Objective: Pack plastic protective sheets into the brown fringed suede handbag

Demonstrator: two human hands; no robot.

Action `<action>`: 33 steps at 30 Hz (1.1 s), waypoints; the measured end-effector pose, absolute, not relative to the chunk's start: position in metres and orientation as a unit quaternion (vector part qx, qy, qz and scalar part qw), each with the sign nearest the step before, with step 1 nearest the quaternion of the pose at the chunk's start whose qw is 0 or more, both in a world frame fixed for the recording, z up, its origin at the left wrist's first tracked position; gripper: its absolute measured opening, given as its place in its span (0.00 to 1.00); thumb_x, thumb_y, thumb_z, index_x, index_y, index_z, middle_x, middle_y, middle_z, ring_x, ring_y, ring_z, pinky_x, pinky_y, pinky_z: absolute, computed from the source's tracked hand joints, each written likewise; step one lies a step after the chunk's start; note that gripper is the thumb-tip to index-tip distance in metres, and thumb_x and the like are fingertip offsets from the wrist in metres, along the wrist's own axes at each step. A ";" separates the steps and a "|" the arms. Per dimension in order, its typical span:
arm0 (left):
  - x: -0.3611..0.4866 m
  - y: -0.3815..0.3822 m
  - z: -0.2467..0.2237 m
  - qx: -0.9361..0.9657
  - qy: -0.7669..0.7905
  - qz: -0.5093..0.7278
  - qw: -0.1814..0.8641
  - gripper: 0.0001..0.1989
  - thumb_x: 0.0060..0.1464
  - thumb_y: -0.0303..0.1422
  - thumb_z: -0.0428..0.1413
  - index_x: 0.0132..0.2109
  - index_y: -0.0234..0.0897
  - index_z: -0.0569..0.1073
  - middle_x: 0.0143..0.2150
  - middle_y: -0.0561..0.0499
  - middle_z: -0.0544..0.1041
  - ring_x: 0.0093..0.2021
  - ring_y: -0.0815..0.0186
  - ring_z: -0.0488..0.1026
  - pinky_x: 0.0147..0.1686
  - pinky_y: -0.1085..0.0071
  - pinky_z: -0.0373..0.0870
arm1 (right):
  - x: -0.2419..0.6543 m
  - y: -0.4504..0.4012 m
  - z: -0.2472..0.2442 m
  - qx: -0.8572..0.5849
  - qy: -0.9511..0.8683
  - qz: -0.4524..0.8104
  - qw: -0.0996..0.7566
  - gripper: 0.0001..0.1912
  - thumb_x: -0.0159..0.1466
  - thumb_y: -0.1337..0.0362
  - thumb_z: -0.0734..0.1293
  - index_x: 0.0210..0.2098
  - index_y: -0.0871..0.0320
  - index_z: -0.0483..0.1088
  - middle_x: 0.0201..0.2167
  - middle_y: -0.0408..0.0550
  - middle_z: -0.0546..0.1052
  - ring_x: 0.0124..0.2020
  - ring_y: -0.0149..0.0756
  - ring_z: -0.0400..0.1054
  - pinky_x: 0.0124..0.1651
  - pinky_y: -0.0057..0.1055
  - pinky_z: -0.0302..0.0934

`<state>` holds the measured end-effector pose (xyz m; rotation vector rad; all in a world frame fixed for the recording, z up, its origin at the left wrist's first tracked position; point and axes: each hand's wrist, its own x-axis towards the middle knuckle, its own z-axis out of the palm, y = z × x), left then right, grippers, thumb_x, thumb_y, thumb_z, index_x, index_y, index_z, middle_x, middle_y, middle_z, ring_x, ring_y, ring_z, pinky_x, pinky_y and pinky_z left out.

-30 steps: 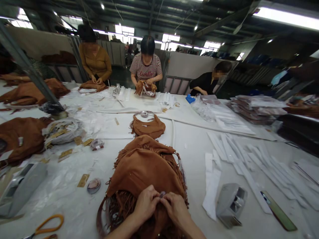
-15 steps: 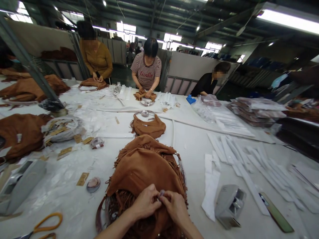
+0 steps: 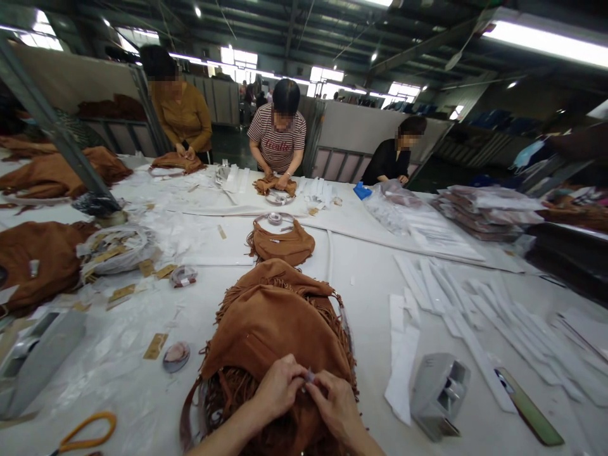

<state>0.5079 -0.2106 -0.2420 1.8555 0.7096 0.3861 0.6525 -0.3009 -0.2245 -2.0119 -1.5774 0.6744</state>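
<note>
Head view. My left hand [image 3: 282, 387] and right hand [image 3: 337, 405] meet over the near part of a brown fringed bag [image 3: 280, 326], thumb and forefinger of each pinched closed on a small pale-violet piece [image 3: 310, 377] (too small to identify). The bag lies directly before me on the white table [image 3: 373, 291], its strap [image 3: 187, 415] curving out at left. Beyond it lies a second brown bag [image 3: 285, 244]; at right, a grey tape dispenser [image 3: 437, 386]; at left, orange-handled scissors [image 3: 88, 432], partly cut off.
</note>
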 end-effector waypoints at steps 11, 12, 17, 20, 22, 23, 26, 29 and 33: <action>0.504 -0.208 -0.242 0.791 0.276 0.163 0.521 0.07 0.54 0.29 0.50 0.31 0.36 0.71 0.32 0.52 0.68 0.35 0.69 0.67 0.35 0.75 0.60 | 0.654 -0.301 -0.219 -0.727 -0.596 0.260 0.220 0.14 0.64 0.58 0.58 0.30 0.56 0.70 0.28 0.44 0.73 0.31 0.33 0.68 0.35 0.28 0.55; 0.504 -0.209 -0.244 0.799 0.273 0.165 0.510 0.08 0.55 0.29 0.49 0.31 0.36 0.71 0.33 0.52 0.68 0.35 0.69 0.67 0.36 0.75 0.60 | 0.654 -0.300 -0.218 -0.727 -0.595 0.262 0.219 0.14 0.65 0.57 0.57 0.30 0.56 0.70 0.28 0.44 0.73 0.31 0.33 0.68 0.35 0.28 0.55; 0.502 -0.215 -0.249 0.844 0.272 0.153 0.436 0.07 0.57 0.28 0.46 0.35 0.37 0.69 0.36 0.50 0.68 0.36 0.68 0.67 0.36 0.74 0.61 | 0.654 -0.300 -0.215 -0.729 -0.597 0.261 0.209 0.14 0.64 0.58 0.58 0.29 0.56 0.71 0.28 0.44 0.74 0.31 0.34 0.68 0.35 0.28 0.56; 0.502 -0.218 -0.247 0.870 0.281 0.128 0.384 0.08 0.58 0.28 0.44 0.37 0.38 0.67 0.37 0.50 0.67 0.35 0.67 0.67 0.35 0.74 0.60 | 0.653 -0.299 -0.215 -0.729 -0.603 0.255 0.199 0.13 0.64 0.59 0.57 0.30 0.55 0.71 0.28 0.44 0.74 0.32 0.34 0.68 0.35 0.28 0.55; 0.501 -0.221 -0.246 0.881 0.289 0.111 0.357 0.09 0.59 0.28 0.43 0.37 0.39 0.67 0.37 0.50 0.67 0.34 0.67 0.67 0.33 0.73 0.60 | 0.653 -0.299 -0.215 -0.731 -0.607 0.247 0.188 0.13 0.64 0.60 0.57 0.30 0.55 0.71 0.29 0.44 0.74 0.33 0.34 0.68 0.35 0.28 0.55; 0.501 -0.222 -0.246 0.885 0.291 0.105 0.348 0.09 0.59 0.28 0.42 0.37 0.39 0.67 0.37 0.50 0.67 0.34 0.67 0.67 0.32 0.73 0.59 | 0.653 -0.299 -0.216 -0.732 -0.610 0.244 0.182 0.13 0.64 0.61 0.57 0.30 0.55 0.71 0.29 0.44 0.74 0.33 0.34 0.68 0.35 0.28 0.55; 0.501 -0.222 -0.246 0.885 0.288 0.103 0.351 0.09 0.59 0.28 0.42 0.37 0.39 0.67 0.36 0.50 0.68 0.34 0.67 0.67 0.32 0.73 0.59 | 0.653 -0.298 -0.216 -0.732 -0.614 0.240 0.172 0.12 0.64 0.63 0.57 0.32 0.54 0.72 0.30 0.44 0.75 0.33 0.33 0.68 0.36 0.28 0.55; 0.500 -0.217 -0.245 0.867 0.265 0.119 0.405 0.10 0.59 0.29 0.43 0.35 0.37 0.68 0.35 0.50 0.69 0.35 0.67 0.68 0.34 0.74 0.60 | 0.654 -0.299 -0.214 -0.733 -0.613 0.241 0.172 0.12 0.64 0.63 0.58 0.31 0.55 0.71 0.29 0.43 0.74 0.32 0.33 0.68 0.35 0.27 0.55; 0.503 -0.201 -0.239 0.829 0.243 0.108 0.493 0.12 0.58 0.30 0.45 0.32 0.35 0.71 0.32 0.51 0.71 0.33 0.70 0.68 0.34 0.76 0.61 | 0.655 -0.299 -0.212 -0.721 -0.617 0.254 0.185 0.12 0.64 0.61 0.59 0.29 0.55 0.70 0.28 0.42 0.73 0.31 0.31 0.67 0.33 0.26 0.54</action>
